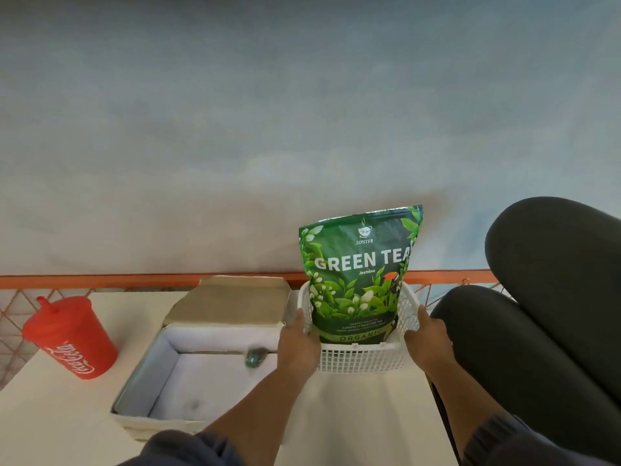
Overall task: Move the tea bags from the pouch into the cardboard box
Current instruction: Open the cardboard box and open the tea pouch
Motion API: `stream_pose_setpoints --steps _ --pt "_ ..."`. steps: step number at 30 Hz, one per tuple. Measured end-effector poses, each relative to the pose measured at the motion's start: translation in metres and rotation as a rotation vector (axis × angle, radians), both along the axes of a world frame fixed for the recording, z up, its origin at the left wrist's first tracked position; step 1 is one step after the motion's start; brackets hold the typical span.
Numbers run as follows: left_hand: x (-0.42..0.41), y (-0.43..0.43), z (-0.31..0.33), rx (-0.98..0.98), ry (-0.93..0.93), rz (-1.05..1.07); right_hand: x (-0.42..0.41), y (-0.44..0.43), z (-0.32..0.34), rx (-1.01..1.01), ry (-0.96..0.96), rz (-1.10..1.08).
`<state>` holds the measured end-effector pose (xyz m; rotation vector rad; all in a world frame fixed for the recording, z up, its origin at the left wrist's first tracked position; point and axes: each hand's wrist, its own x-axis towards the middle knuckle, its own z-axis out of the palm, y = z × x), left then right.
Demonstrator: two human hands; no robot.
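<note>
A green pouch (pixel 359 274) printed GREEN TEA stands upright in a white plastic basket (pixel 361 359) on the table; its top looks closed. My left hand (pixel 297 344) grips the basket's left side and my right hand (pixel 425 341) grips its right side, thumbs over the rim. To the left of the basket lies the cardboard box (pixel 198 375), open, with a white lining and its lid tipped back. One small green tea bag (pixel 253 358) lies in the box's far right corner.
A red lidded cup with a straw (pixel 72 338) stands at the table's left. An orange rail with netting (pixel 100 280) runs behind the white table (pixel 363 418). A black chair (pixel 544 314) is close on the right.
</note>
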<state>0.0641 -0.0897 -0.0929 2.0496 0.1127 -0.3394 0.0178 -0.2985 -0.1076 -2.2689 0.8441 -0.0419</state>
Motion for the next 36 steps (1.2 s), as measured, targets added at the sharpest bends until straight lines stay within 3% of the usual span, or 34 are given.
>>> stream_pose_setpoints --steps 8,16,20,26,31,36 --pt "-0.029 0.016 0.003 0.132 -0.014 -0.144 -0.044 0.013 0.008 -0.232 0.131 0.002" --pt "-0.103 0.06 0.01 0.116 0.083 -0.251 -0.131 0.063 0.015 -0.243 0.229 -0.074" --pt "-0.145 0.098 0.011 0.097 0.103 -0.326 -0.184 0.103 0.022 -0.155 0.256 -0.13" --pt "-0.197 0.167 0.007 -0.016 0.182 -0.343 -0.256 0.173 0.023 0.073 0.062 -0.267" --pt "-0.233 0.239 -0.001 -0.121 0.211 -0.336 -0.301 0.231 0.013 0.11 -0.103 -0.274" --pt "-0.258 0.303 0.002 -0.154 0.185 -0.329 -0.325 0.282 0.008 0.282 -0.243 -0.287"
